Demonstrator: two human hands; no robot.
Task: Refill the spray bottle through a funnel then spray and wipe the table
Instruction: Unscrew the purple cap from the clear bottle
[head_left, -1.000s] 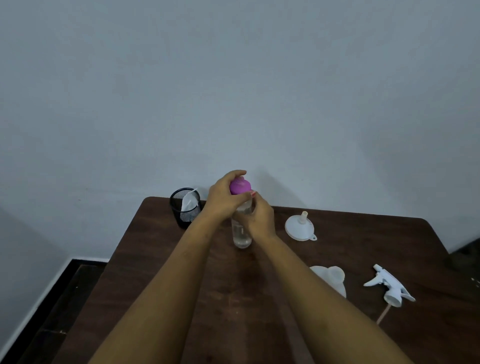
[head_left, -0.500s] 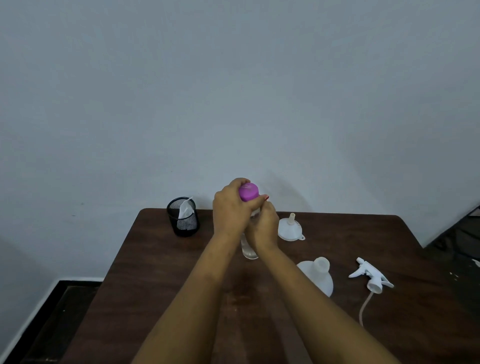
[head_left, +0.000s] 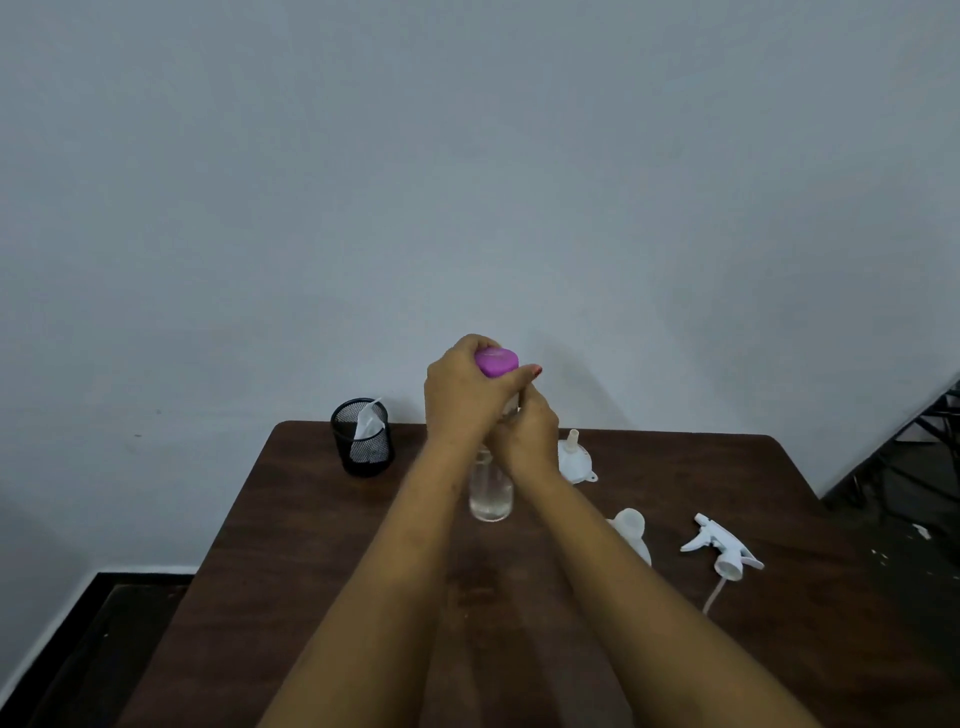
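Observation:
A clear water bottle (head_left: 490, 493) with a pink cap (head_left: 497, 361) stands on the brown table (head_left: 291, 561). My left hand (head_left: 462, 395) grips the pink cap from above. My right hand (head_left: 527, 439) holds the bottle's upper body just below the cap. A white funnel (head_left: 575, 457) lies spout up to the right of the bottle. The white spray bottle (head_left: 631, 530) stands without its head, partly hidden behind my right forearm. The white trigger sprayer head (head_left: 724, 551) with its dip tube lies on the table further right.
A black mesh cup (head_left: 362, 439) holding a white cloth stands at the table's back left corner. A grey wall rises right behind the table. The floor drops away on the left and right of the table.
My view has shifted a little. Both hands stay on the bottle, and my left hand has turned slightly on the pink cap.

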